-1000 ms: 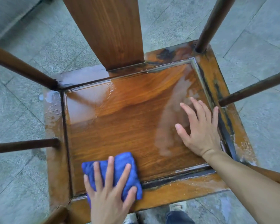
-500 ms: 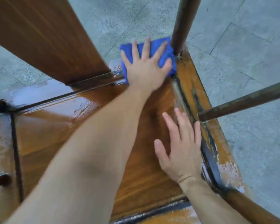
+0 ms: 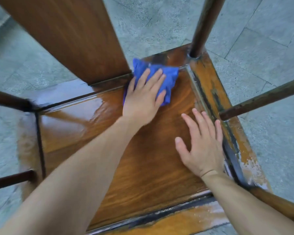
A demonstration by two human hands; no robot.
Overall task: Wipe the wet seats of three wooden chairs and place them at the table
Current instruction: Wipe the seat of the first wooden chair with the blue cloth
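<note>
Grey stone paving (image 3: 159,22) under wooden chair (image 3: 215,92) | seat (image 3: 143,158) glistens wet toward its left side | left hand (image 3: 143,97) flat, fingers straight, pressing blue cloth (image 3: 168,77) onto seat's far edge beside backrest slat (image 3: 66,34) | right hand (image 3: 202,146) flat on seat near right rim, holding nothing

The chair seat (image 3: 143,158) is glossy varnished wood, wet and shining at its left; its frame (image 3: 215,92) shows worn, flaking finish. The blue cloth (image 3: 168,77) looks soft; the floor (image 3: 261,39) is rough, matt stone.
</note>
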